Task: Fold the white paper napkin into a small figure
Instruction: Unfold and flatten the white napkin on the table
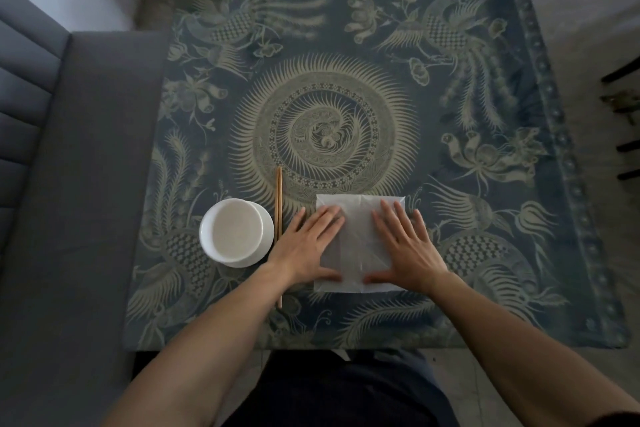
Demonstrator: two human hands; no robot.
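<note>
The white paper napkin [358, 239] lies flat as a square on the patterned blue tablecloth [346, 80], near the table's front edge, with faint crease lines across it. My left hand [310, 246] presses its left side with straight fingers, the thumb along the lower edge. On the right side my right hand [405, 246] lies flat in the same way, thumb pointing inward near the bottom edge. Neither hand holds any of the paper.
A white bowl [235, 232] on a saucer stands left of the napkin. A pair of wooden chopsticks [278, 204] lies between the bowl and my left hand. A grey sofa [69, 184] borders the table's left side.
</note>
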